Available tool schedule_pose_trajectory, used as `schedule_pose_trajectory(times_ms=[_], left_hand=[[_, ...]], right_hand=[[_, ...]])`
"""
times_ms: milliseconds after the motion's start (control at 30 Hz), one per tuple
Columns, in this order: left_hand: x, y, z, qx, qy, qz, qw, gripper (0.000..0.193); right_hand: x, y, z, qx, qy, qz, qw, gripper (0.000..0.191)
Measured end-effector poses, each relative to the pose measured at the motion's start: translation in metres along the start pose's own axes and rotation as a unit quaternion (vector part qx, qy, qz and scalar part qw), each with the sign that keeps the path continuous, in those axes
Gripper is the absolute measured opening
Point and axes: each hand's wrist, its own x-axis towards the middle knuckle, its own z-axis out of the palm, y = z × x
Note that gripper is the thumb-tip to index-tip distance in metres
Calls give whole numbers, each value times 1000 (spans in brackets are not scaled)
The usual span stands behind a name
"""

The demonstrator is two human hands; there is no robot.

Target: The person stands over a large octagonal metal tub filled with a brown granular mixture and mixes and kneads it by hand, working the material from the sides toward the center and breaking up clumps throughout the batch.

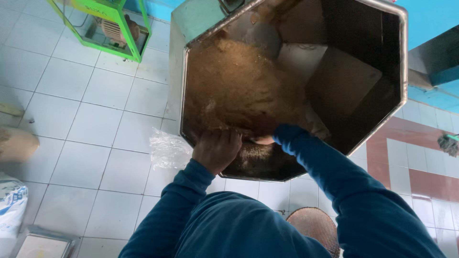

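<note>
Reaching into the octagonal steel drum [184,95], the person has both hands at its near rim, where a mound of tan, crumbly powder [234,86] is heaped against the drum's left inner wall and slopes down toward the bottom edge. The left hand [217,149] is curled shut over the drum's near rim, knuckles up, fingers folded down over the edge and touching the lowest fringe of the powder. The right hand [264,140] is just beside it, inside the drum, almost wholly hidden by its own blue sleeve [330,177]; only a sliver of skin shows, so whether it is spread or closed cannot be told. Deeper in the drum, beyond the powder, bare metal panels catch the light on the right side. Just left of the drum, near the left hand, a crumpled clear plastic bag [167,149] lies on the pale tiled floor [81,124]. Below the drum, by the person's body, sits a round woven basket [313,227]. Far left of the drum stands a green metal frame [110,24], and a white sack [12,203] sits at the floor's left edge.
</note>
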Motion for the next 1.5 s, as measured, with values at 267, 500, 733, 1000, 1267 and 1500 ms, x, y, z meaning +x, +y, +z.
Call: schedule_pose_trajectory(times_ms=[267, 500, 733, 1000, 1267, 1500], left_hand=[[1, -2, -4, -15, -17, -27, 999, 17], [12, -3, -14, -25, 38, -30, 999, 20], [12, -5, -14, -8, 11, -14, 1000, 21], [11, -2, -20, -44, 76, 4, 996, 26], [15, -4, -26, -84, 63, 8, 994, 22], [10, -8, -30, -86, 52, 2, 995, 37]], right_hand=[[51, -24, -12, 109, -94, 112, 983, 70], [10, 41, -30, 153, -151, 222, 951, 72], [95, 8, -12, 128, -23, 112, 985, 69], [41, 32, 4, 199, -138, 292, 925, 69], [25, 65, -2, 321, -162, 230, 904, 68], [96, 91, -32, 264, 177, 383, 868, 42]])
